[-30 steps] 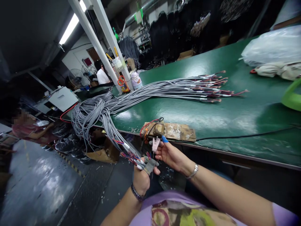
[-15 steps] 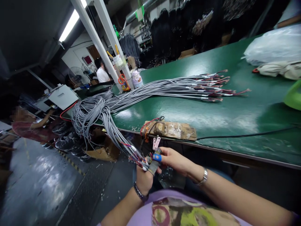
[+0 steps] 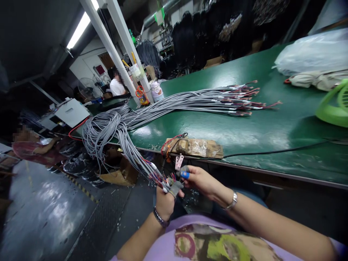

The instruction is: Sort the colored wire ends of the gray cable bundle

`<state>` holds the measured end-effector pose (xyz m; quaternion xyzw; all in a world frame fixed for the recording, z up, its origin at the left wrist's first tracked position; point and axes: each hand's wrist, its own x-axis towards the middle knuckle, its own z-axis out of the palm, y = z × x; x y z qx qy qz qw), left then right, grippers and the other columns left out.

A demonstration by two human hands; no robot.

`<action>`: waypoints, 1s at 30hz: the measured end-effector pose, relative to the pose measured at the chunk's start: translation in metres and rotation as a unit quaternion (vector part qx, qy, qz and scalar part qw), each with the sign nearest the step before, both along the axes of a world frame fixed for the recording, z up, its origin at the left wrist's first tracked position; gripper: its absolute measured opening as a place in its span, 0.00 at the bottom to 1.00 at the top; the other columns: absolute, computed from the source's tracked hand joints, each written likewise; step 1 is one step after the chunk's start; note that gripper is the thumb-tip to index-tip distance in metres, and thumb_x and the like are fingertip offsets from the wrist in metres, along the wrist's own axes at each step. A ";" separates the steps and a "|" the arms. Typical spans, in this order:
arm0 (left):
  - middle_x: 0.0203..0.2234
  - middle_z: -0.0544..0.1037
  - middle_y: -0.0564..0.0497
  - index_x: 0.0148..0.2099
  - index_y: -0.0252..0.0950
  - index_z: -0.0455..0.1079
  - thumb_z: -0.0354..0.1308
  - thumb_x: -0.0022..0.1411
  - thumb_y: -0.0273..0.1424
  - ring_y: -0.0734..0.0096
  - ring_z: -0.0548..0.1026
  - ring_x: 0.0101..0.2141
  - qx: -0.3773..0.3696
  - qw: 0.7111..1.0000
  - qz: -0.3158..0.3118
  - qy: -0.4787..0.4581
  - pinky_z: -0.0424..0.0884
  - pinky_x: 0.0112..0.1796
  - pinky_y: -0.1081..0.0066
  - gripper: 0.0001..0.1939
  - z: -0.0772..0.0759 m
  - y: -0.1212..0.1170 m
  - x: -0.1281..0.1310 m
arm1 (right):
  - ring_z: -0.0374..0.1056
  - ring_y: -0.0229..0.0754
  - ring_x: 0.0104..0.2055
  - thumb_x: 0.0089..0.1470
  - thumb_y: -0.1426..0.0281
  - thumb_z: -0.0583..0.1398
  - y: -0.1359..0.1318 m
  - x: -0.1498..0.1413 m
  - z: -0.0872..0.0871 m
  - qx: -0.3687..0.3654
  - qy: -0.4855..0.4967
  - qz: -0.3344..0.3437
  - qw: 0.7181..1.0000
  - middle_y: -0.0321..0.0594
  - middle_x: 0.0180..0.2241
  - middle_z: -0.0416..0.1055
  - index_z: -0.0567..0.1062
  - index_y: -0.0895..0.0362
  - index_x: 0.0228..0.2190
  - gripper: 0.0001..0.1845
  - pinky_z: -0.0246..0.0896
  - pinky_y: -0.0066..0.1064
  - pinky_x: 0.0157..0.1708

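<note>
My left hand (image 3: 165, 203) is closed around the stripped ends of a bundle of grey cables (image 3: 138, 159). Its thumb wears a grey cover, and thin coloured wires (image 3: 172, 177) stick up beside it. My right hand (image 3: 199, 181) is just to the right, thumb and fingers pinched together. It has grey finger covers and a blue band on the thumb. Whatever lies in that pinch is too small to make out. A pink clip (image 3: 178, 162) hangs at the table edge just above my hands.
On the green table (image 3: 244, 137) lie more grey cables (image 3: 185, 101) with bared ends, a wooden block (image 3: 203, 148) with wires, a black cord, a green plastic thing (image 3: 328, 107) and a plastic bag (image 3: 312, 52). Two people (image 3: 38, 146) work at the left and behind the posts.
My right hand has drawn a little away from my left hand, opening a small gap between them. The left hand keeps its hold on the cables. The view has shifted slightly right.
</note>
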<state>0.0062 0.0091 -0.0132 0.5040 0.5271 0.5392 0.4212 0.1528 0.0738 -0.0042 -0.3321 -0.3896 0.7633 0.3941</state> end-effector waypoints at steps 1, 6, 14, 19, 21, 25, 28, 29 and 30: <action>0.16 0.75 0.51 0.22 0.34 0.72 0.59 0.55 0.38 0.69 0.72 0.21 0.000 1.000 -0.005 -0.006 0.68 0.31 0.69 0.15 0.001 -0.001 -0.001 | 0.58 0.30 0.20 0.38 0.66 0.67 0.003 0.002 -0.002 -0.034 0.005 -0.041 0.999 0.31 0.19 0.66 0.69 0.58 0.23 0.13 0.55 0.25 0.22; 0.15 0.75 0.51 0.21 0.34 0.71 0.59 0.55 0.38 0.69 0.72 0.21 0.007 1.000 0.012 -0.003 0.68 0.30 0.70 0.15 -0.001 -0.004 -0.004 | 0.61 0.31 0.22 0.41 0.67 0.66 0.000 0.010 0.000 -0.070 0.018 -0.002 0.997 0.34 0.24 0.68 0.71 0.57 0.25 0.11 0.60 0.26 0.23; 0.16 0.75 0.51 0.21 0.34 0.71 0.57 0.57 0.37 0.70 0.72 0.22 0.017 1.000 -0.001 0.019 0.67 0.30 0.70 0.16 0.004 -0.003 -0.001 | 0.58 0.31 0.19 0.39 0.58 0.67 -0.020 -0.006 0.008 0.041 -0.049 0.069 0.996 0.29 0.15 0.61 0.65 0.58 0.20 0.20 0.48 0.24 0.20; 0.15 0.74 0.52 0.20 0.34 0.71 0.58 0.56 0.38 0.70 0.72 0.21 0.016 1.000 0.012 0.015 0.68 0.30 0.70 0.16 0.004 -0.003 -0.001 | 0.57 0.31 0.18 0.42 0.62 0.63 -0.024 -0.010 0.007 0.033 -0.041 0.049 0.997 0.31 0.14 0.65 0.65 0.57 0.22 0.14 0.46 0.24 0.21; 0.15 0.74 0.51 0.20 0.34 0.71 0.58 0.56 0.38 0.70 0.72 0.21 0.017 1.000 0.022 0.010 0.68 0.30 0.70 0.16 0.004 -0.003 -0.001 | 0.57 0.31 0.18 0.43 0.65 0.60 -0.026 -0.011 0.007 0.042 -0.036 0.041 0.998 0.32 0.15 0.67 0.66 0.57 0.23 0.09 0.45 0.24 0.21; 0.15 0.74 0.51 0.19 0.35 0.70 0.58 0.55 0.39 0.70 0.71 0.21 0.014 1.000 0.015 0.022 0.68 0.29 0.71 0.17 0.012 -0.004 0.003 | 0.60 0.32 0.17 0.43 0.70 0.57 -0.029 -0.017 0.008 0.078 -0.048 -0.002 0.996 0.31 0.14 0.66 0.66 0.56 0.22 0.04 0.47 0.25 0.21; 0.13 0.72 0.52 0.17 0.35 0.68 0.59 0.54 0.40 0.72 0.69 0.19 -0.008 0.998 -0.041 0.052 0.66 0.27 0.71 0.18 0.022 -0.005 0.005 | 0.59 0.32 0.14 0.45 0.68 0.57 -0.033 -0.022 0.006 0.059 -0.041 -0.033 0.997 0.28 0.13 0.63 0.65 0.56 0.21 0.06 0.47 0.26 0.19; 0.13 0.72 0.52 0.17 0.35 0.67 0.60 0.53 0.40 0.72 0.68 0.19 -0.015 0.997 -0.056 0.057 0.66 0.27 0.72 0.18 0.024 -0.005 0.005 | 0.59 0.33 0.14 0.45 0.66 0.57 -0.035 -0.023 0.005 0.051 -0.033 -0.033 0.998 0.29 0.13 0.64 0.64 0.56 0.21 0.07 0.47 0.26 0.19; 0.13 0.72 0.52 0.17 0.35 0.67 0.60 0.53 0.40 0.72 0.68 0.19 -0.020 0.996 -0.066 0.060 0.66 0.27 0.72 0.18 0.025 -0.005 0.005 | 0.60 0.33 0.14 0.46 0.65 0.58 -0.036 -0.025 0.003 0.049 -0.025 -0.031 0.998 0.29 0.14 0.64 0.65 0.56 0.22 0.08 0.48 0.26 0.19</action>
